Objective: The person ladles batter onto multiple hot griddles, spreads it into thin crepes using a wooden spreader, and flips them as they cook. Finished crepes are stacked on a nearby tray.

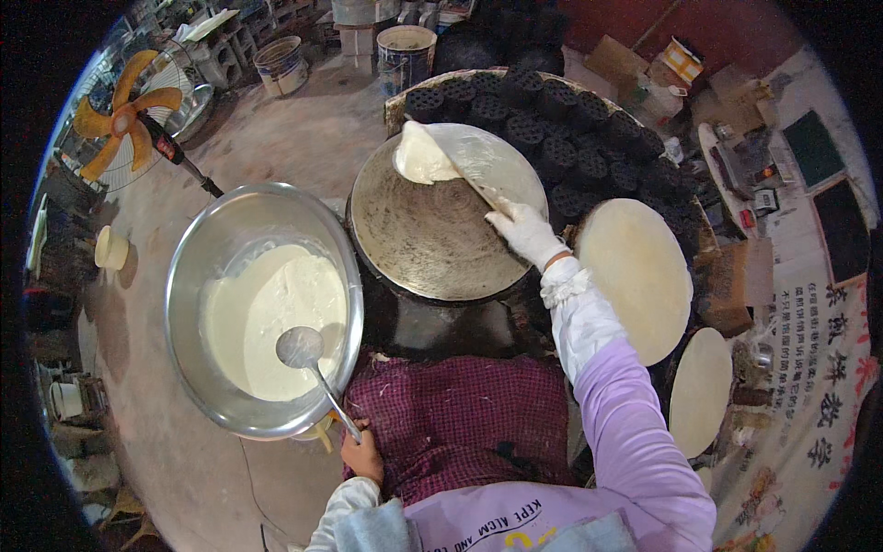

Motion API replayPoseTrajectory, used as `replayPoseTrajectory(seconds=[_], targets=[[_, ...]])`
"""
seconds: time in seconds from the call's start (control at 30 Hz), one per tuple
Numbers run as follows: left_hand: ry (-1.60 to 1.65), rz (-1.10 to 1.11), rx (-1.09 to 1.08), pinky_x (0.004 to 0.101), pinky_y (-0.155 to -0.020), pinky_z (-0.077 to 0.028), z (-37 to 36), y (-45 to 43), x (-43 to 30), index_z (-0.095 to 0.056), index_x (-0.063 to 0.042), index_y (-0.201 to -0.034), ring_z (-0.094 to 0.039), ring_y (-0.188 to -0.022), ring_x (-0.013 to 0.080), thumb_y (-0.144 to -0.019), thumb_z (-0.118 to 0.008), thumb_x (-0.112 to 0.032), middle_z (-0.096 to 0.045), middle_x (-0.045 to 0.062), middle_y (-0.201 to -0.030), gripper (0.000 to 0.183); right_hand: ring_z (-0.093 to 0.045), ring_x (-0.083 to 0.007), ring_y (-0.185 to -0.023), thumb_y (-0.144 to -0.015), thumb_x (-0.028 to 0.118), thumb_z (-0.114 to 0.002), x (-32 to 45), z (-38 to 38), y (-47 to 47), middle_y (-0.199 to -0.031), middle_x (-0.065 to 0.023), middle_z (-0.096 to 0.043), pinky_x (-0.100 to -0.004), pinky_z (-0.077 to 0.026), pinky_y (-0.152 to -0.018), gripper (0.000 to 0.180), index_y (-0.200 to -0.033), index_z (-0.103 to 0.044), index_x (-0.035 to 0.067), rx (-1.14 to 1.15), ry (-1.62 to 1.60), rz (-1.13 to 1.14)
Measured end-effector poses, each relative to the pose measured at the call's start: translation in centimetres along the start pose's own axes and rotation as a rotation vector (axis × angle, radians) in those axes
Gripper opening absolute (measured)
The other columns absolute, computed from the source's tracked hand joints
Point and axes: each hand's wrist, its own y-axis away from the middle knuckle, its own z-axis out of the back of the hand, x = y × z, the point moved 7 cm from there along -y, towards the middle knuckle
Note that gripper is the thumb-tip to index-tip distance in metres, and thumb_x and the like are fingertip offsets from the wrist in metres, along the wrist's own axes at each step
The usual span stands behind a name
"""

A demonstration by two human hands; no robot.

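My left hand (pixel 361 452), bare, grips the handle of a metal ladle (pixel 300 347). The ladle's bowl is over the pale batter (pixel 276 297) in a large steel basin (pixel 207 238). In a white knit glove, my right hand (pixel 526 231) holds a thin, long-edged spreader (pixel 476 188) across a round griddle (pixel 441 241). A mound of batter (pixel 422 157) lies against the spreader near the griddle's far edge. Beyond the spreader the surface carries a thin, wet-looking film (pixel 507 152); the nearer part is bare and brownish.
Honeycomb coal briquettes (pixel 552 127) stand behind the griddle. Round pale flatbreads (pixel 635 276) lie at the right, with another pale round (pixel 700 393) nearer me. A pedestal fan (pixel 124 121) stands at the far left. Buckets (pixel 405 58) sit on the floor behind. Checked cloth (pixel 462 421) covers my lap.
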Motion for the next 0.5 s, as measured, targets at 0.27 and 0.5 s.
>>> replayPoseTrajectory(seconds=[0.27, 0.5], targets=[[-0.050, 0.088, 0.019, 0.0341, -0.083, -0.049, 0.2, 0.6, 0.7, -0.070, 0.000, -0.096, -0.066, -0.085, 0.0232, -0.081, -0.057, -0.012, -0.071, 0.014, -0.090, 0.023, -0.059, -0.0344, -0.119, -0.093, 0.033, -0.059, 3.9, 0.8, 3.8, -0.124, -0.0241, -0.061, -0.0374, -0.045, -0.102, 0.053, -0.133, -0.054, -0.001, 0.068, -0.008, 0.031], [-0.115, -0.018, 0.007, 0.0363, -0.084, -0.049, -0.3, 0.2, 0.5, -0.070, -0.001, -0.095, -0.068, -0.087, 0.0269, -0.081, -0.056, -0.013, -0.071, 0.015, -0.091, 0.023, -0.062, -0.0382, -0.108, -0.092, 0.035, -0.059, 2.4, 2.0, -3.3, -0.115, -0.0219, -0.066, -0.0405, -0.048, -0.093, 0.044, -0.126, -0.062, 0.007, 0.103, 0.082, 0.214]])
